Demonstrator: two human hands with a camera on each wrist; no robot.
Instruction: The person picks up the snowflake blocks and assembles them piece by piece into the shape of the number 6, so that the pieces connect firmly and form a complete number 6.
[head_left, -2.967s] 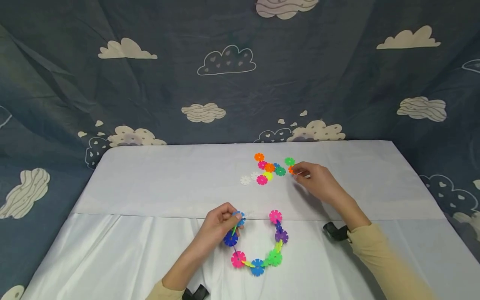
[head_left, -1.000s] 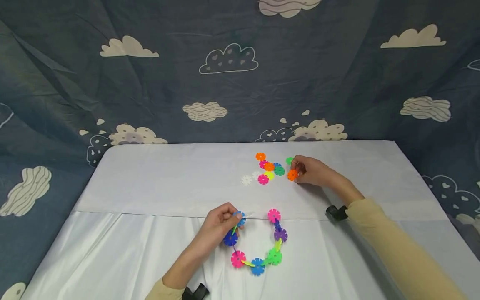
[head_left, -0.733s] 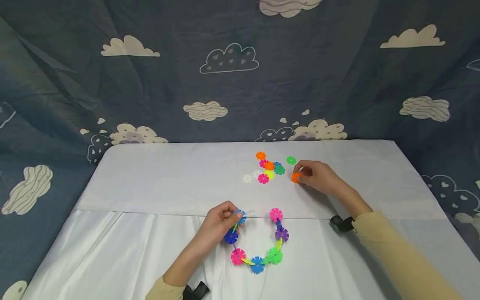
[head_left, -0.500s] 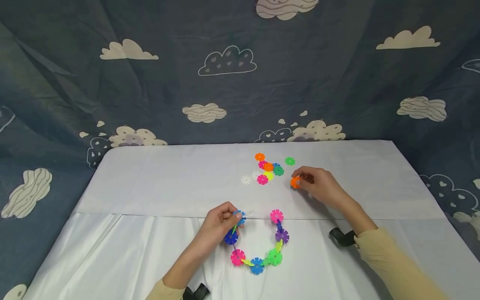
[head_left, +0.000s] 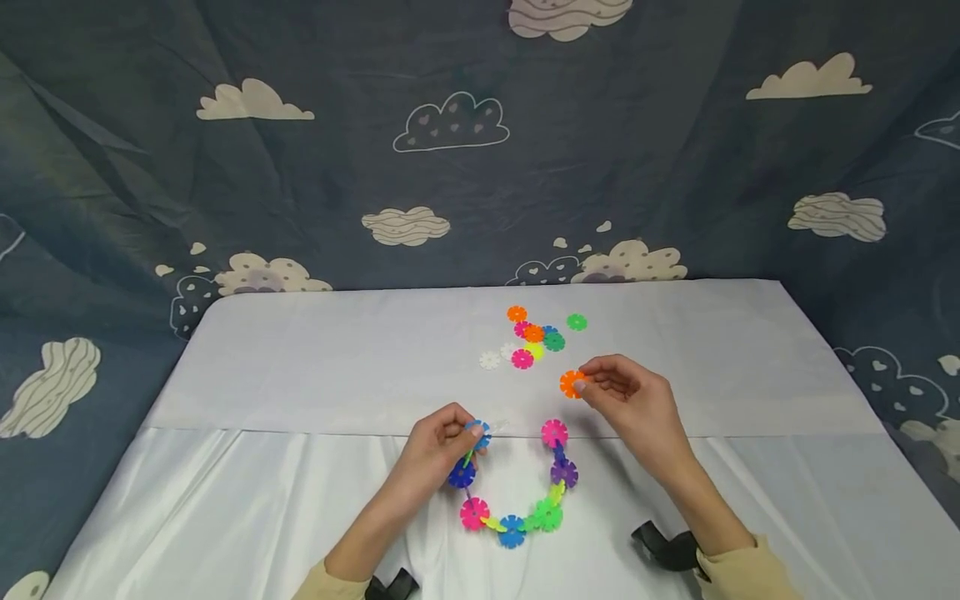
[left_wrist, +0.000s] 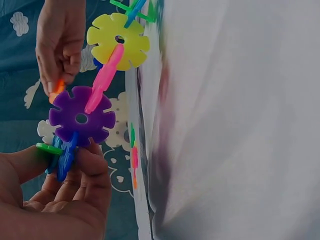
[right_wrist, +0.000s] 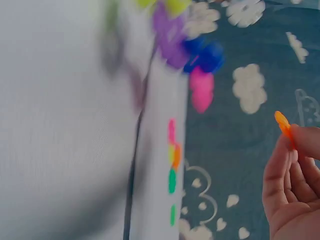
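Note:
A curved chain of slotted plastic flower discs [head_left: 547, 515] hangs in a U shape in the head view. My left hand [head_left: 438, 442] pinches its left end at a blue disc [head_left: 480, 435]; a whitish disc [head_left: 498, 427] sticks out beyond it. In the left wrist view, a purple disc [left_wrist: 100, 120] stands just above the pinching fingers. The chain's other end is a pink disc [head_left: 554, 432]. Between thumb and fingers, my right hand [head_left: 633, 408] holds a loose orange disc [head_left: 572, 384], above and apart from that pink end.
Several loose discs, among them a pink disc [head_left: 522, 359], a dark green disc [head_left: 554, 342] and a white disc [head_left: 490, 360], lie farther back on the white tablecloth [head_left: 322, 358]. A light green disc [head_left: 577, 322] lies by itself. Behind the table hangs a dark cloud-print curtain [head_left: 450, 67].
My right hand has picked up the orange disc from beside the light green one and brought it toward me, near the chain's pink end. My left hand has stayed in place.

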